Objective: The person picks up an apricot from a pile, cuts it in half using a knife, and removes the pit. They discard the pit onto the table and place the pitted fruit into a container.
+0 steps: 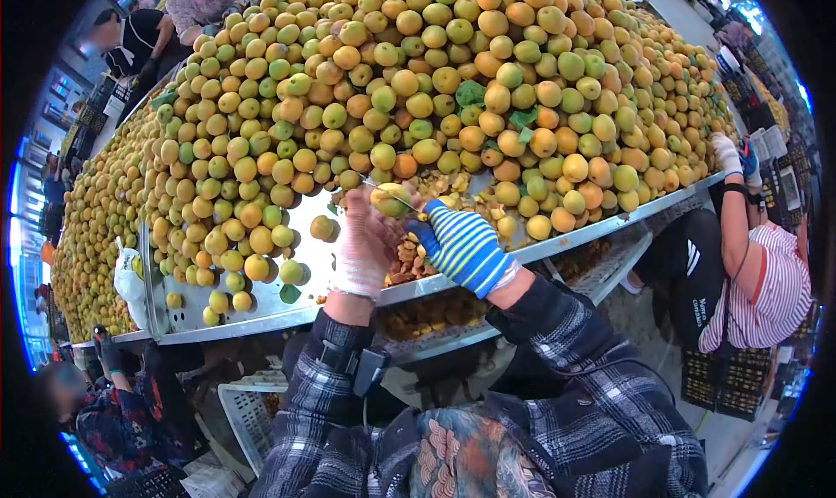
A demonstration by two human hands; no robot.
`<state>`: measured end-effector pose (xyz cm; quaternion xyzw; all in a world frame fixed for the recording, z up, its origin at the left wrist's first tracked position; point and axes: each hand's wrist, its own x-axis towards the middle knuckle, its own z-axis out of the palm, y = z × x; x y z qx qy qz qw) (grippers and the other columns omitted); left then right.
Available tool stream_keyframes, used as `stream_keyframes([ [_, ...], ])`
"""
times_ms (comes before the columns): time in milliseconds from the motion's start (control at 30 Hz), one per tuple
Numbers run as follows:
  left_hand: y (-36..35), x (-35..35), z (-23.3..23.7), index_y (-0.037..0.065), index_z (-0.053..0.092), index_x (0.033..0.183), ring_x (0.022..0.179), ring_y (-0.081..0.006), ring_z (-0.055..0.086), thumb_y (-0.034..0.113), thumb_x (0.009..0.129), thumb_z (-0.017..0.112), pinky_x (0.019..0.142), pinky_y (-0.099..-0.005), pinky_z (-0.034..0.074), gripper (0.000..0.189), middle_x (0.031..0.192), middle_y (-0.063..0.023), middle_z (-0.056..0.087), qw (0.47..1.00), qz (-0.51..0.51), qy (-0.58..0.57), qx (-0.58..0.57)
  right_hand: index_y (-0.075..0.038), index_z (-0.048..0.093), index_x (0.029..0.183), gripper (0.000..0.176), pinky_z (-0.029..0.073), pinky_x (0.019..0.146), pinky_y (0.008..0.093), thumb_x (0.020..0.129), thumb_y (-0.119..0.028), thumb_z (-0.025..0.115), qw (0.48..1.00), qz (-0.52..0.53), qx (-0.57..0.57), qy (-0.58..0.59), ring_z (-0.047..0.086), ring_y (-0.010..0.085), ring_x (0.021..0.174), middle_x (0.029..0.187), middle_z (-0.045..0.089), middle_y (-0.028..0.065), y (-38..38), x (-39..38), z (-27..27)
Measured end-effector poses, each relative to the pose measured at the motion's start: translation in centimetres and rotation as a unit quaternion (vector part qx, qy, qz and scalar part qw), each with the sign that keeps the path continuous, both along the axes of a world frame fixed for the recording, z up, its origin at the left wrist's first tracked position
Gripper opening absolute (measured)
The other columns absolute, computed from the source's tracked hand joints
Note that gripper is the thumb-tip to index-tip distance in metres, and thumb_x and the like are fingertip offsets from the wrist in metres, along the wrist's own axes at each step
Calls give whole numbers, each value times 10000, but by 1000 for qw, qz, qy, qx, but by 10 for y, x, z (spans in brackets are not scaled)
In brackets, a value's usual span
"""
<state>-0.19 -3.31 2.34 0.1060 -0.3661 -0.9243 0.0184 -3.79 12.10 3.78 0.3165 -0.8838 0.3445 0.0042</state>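
My left hand [362, 244], in a pale glove, is closed around a yellow-green apricot [388, 200] just above the table's front edge. In a blue, yellow and white striped glove, my right hand [470, 247] grips a small knife [409, 206]. The thin blade lies against the apricot; how deep it cuts is hard to see. Beneath and between my hands lie brown pits and scraps [407, 265]. Yellow cut pieces [446, 185] are scattered behind them. A big heap of apricots [418, 80], with a few green leaves, rises behind my hands.
The metal table [261, 326] has a raised front rim. A white plastic bag [129, 282] sits by the divider at left. Below are a white crate [239, 420] and a tray of scraps [435, 319]. Co-workers sit at left and at right, where one has a gloved hand [724, 152] at the heap.
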Motion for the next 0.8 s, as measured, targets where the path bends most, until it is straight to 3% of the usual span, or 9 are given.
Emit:
stream_keyframes([
  [67,-11,3,-4,10,409,1288,1079,-260,569,654,849,487,937,-376,461,784,1264,-185,531,980,-139,6,145,-41,561,1041,278,459,524,460,882,-268,588,999,-8,-33,3,607,369,614,669,610,181,-1,-3,-5],
  [167,3,-2,-6,18,454,1243,1047,-256,581,616,852,522,928,-372,460,718,1208,-178,572,990,-90,-25,109,-57,553,1080,290,464,537,463,886,-271,578,999,-12,46,-9,614,365,624,690,621,179,-3,-3,-7],
  [333,5,3,-3,1,507,1192,1022,-237,588,523,880,552,929,-355,451,610,1082,-151,635,998,-34,-15,44,-57,554,1078,292,461,536,477,898,-286,561,998,-12,50,-32,612,372,624,676,617,183,-7,3,-2],
  [400,3,1,0,-8,493,1201,1028,-216,588,456,889,580,927,-331,450,566,1083,-146,635,985,40,43,-162,-11,523,1004,324,483,540,495,907,-320,513,996,-2,74,-43,624,374,600,644,614,204,-8,3,1],
  [533,7,6,12,-13,467,1237,1047,-203,582,336,916,598,919,-292,451,491,1109,-149,628,942,104,44,-317,-9,539,956,335,485,536,485,901,-339,529,999,3,37,-36,623,376,602,640,613,205,-8,4,-6],
  [600,10,4,9,3,457,1260,1073,-232,580,387,933,551,936,-317,451,513,1138,-150,621,945,114,50,-302,-13,551,959,334,483,540,487,899,-341,536,999,4,20,-32,621,382,608,640,613,207,-6,4,-4],
  [667,11,0,11,17,453,1268,1093,-273,577,496,922,504,955,-361,449,592,1159,-156,614,998,51,41,18,-38,579,1023,275,466,526,461,890,-279,583,1000,-14,20,-18,609,372,614,654,608,186,-5,4,-1],
  [733,6,0,6,27,466,1256,1096,-306,574,572,904,468,963,-400,446,648,1162,-164,613,999,20,17,39,-27,574,1009,288,467,521,457,888,-288,584,999,-19,44,-22,609,371,613,653,608,186,-6,3,-3],
  [800,2,0,0,45,495,1201,1065,-241,571,643,831,535,938,-370,434,704,1092,-110,643,997,-62,-38,15,-24,570,992,297,465,514,458,884,-300,586,1000,-24,-4,-11,605,372,600,631,598,184,-7,0,-11],
])
